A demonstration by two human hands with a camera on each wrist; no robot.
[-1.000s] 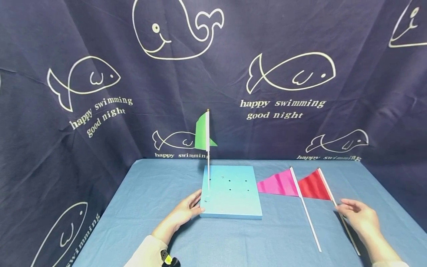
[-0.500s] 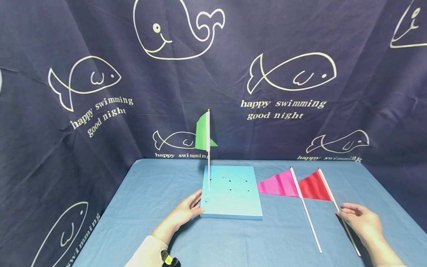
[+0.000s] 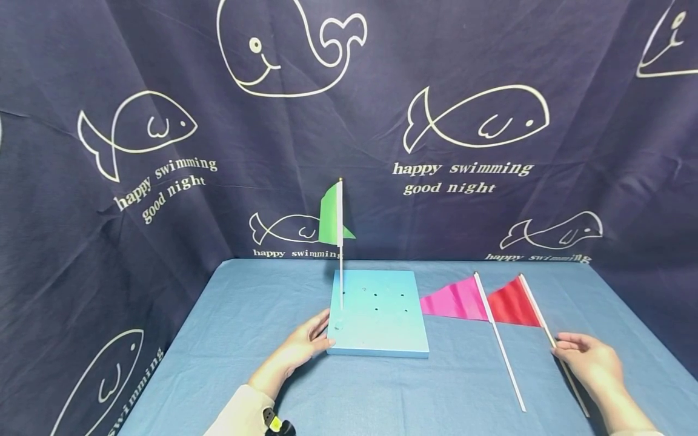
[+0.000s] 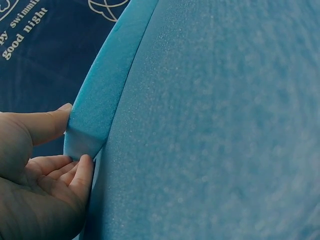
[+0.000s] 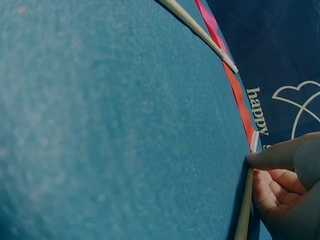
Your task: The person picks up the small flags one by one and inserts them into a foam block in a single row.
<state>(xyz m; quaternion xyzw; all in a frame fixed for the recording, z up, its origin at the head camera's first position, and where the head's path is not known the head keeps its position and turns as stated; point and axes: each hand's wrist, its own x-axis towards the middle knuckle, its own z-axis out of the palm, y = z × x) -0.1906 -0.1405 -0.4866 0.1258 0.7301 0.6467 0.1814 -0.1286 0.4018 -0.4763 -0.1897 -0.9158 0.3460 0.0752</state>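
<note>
A light blue square board with small holes lies on the table. One green pennant flag stands upright in its left part. My left hand grips the board's near left corner; in the left wrist view the thumb lies on one face and the fingers curl at the corner. To the right, a pink pennant flag and a red pennant flag lie side by side. My right hand pinches the red flag's stick below the cloth, between thumb and fingertips.
The table wears a blue cloth. Behind it hangs a dark blue curtain printed with white fish and lettering. The pink flag's tip reaches the board's right edge, and its stick lies between the board and my right hand.
My right hand has shifted slightly down and right along the red flag's stick. The left hand, board and flags look the same.
</note>
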